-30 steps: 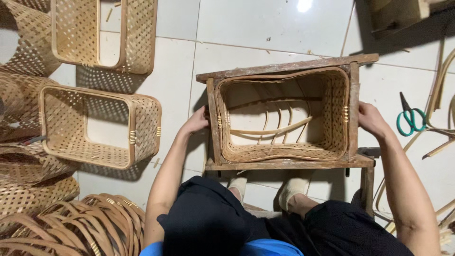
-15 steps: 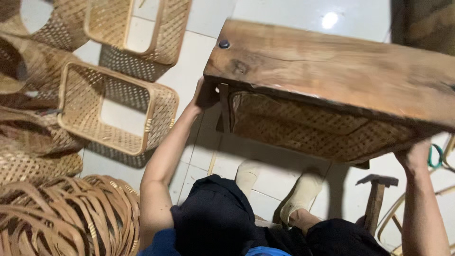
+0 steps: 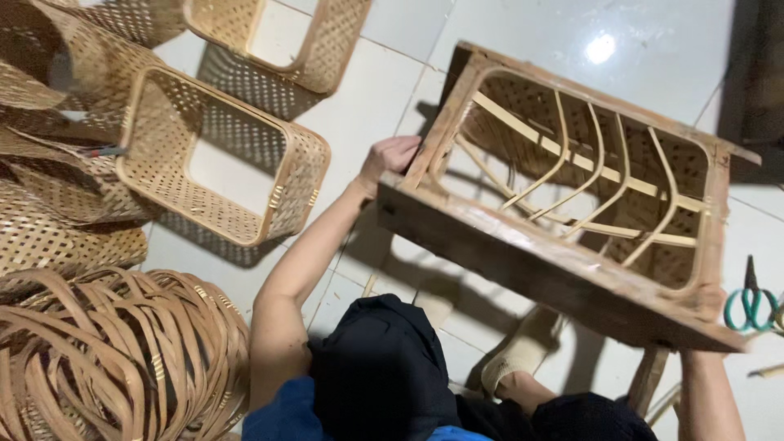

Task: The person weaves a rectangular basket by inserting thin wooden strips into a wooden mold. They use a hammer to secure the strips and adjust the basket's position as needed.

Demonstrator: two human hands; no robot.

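I hold a rectangular wooden mould frame (image 3: 523, 269) with a woven bamboo basket (image 3: 588, 163) fitted inside it, tilted over my knees above the tiled floor. Bent bamboo ribs cross the basket's open bottom. My left hand (image 3: 390, 155) grips the frame's left corner. My right hand is hidden behind the frame's lower right corner; only its forearm (image 3: 710, 392) shows, coming up to the frame.
Two woven bottomless baskets (image 3: 220, 163) (image 3: 282, 37) lie on the floor at the left. Stacked woven sheets (image 3: 57, 196) and a bundle of bent bamboo strips (image 3: 106, 359) fill the lower left. Green-handled scissors (image 3: 747, 302) lie at the right edge.
I have turned the frame over: half a second ago its plank side faced up, now the basket's open ribbed side faces me. Both hands stayed on it.
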